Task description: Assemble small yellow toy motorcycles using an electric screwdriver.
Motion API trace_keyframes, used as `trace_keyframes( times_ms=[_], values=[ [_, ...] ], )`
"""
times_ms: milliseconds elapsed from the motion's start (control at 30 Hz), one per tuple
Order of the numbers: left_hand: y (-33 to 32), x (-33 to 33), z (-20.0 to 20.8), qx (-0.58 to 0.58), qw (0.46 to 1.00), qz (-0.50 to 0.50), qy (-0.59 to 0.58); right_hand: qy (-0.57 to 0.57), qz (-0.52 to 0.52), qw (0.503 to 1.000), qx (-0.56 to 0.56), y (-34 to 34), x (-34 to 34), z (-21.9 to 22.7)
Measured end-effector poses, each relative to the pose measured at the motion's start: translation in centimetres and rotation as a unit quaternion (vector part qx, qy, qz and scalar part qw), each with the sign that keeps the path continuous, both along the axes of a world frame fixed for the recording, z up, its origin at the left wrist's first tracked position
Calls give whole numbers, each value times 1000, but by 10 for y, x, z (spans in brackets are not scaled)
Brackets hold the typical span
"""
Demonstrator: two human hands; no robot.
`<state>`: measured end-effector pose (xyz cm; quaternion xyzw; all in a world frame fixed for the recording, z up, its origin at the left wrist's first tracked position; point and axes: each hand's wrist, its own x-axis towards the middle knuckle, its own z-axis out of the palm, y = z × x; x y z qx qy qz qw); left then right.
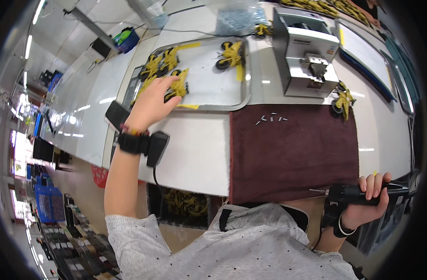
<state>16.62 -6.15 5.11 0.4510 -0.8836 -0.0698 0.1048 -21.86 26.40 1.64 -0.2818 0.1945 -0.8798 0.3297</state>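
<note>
My left hand (155, 102) is over the left part of a metal tray (206, 108), its thumb and fingers spread around a small yellow bike-shaped piece with black wheels (179, 86). I cannot make out a firm grip on it. Several similar yellow pieces (150, 65) lie beside it, and another one (230, 55) sits at the tray's far right. In my right hand (374, 198), at the lower right, is a black electric screwdriver (349, 192). Its fingers wrap round the body, and the bit points left over the edge of a dark red cloth (292, 154).
Small metal pins (271, 118) lie on the cloth. A grey machine (307, 56) stands behind it, with a yellow piece (344, 100) at its right. A phone-like dark object (116, 115) lies by my left wrist. Below the table edge is a bin of yellow pieces (185, 203).
</note>
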Motion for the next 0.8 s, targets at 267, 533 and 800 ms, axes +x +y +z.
trace_keyframes(
  times_ms=[267, 533, 800],
  values=[
    [-25, -54, 5, 123, 991, 18, 56, 2, -69, 998, 16, 20, -12, -2],
    [108, -153, 19, 1, 894, -447, 12, -7, -88, 996, 8, 11, -13, 5],
    [121, -159, -5, 83, 903, -421, -5, 6, -100, 995, 12, 15, -16, 1]
  ],
)
